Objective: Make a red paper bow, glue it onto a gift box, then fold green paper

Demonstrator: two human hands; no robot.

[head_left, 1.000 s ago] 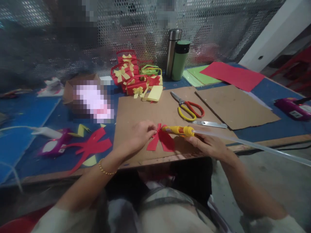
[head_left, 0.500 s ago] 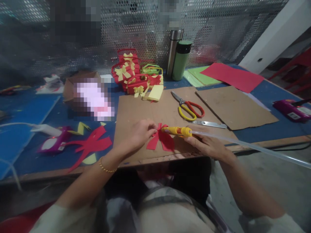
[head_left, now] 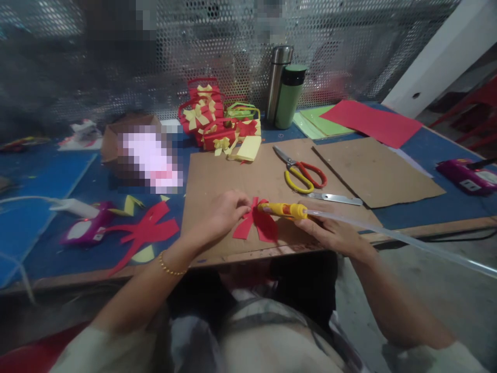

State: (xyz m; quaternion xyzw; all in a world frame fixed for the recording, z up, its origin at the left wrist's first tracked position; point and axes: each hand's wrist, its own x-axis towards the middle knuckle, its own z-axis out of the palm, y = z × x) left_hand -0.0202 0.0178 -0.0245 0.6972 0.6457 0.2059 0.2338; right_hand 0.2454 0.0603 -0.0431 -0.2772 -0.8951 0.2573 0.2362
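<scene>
My right hand (head_left: 324, 228) is closed around a yellow hot glue gun (head_left: 285, 210), which points left. A long clear glue stick (head_left: 388, 230) runs out of its rear end. The gun's tip is at the middle of a red paper bow (head_left: 267, 228) lying on a cardboard sheet (head_left: 217, 178). Whether the tip touches the paper, I cannot tell. My left hand (head_left: 227, 212) pinches the bow's left side near its centre. Behind the gun lie scissors (head_left: 298, 173) with one yellow and one red handle, and a metal blade-like tool (head_left: 336, 199).
Red and yellow paper baskets (head_left: 209, 116) stand at the back beside a green bottle (head_left: 289, 98) and a steel flask (head_left: 276, 83). Red cut paper (head_left: 153, 228) and a purple power socket (head_left: 89, 228) lie at left. Red sheet (head_left: 370, 122) and cardboard (head_left: 376, 173) are at right.
Hardly anything differs. The lower tails of the red bow have shifted very slightly, while both hands and the glue gun stay in place.
</scene>
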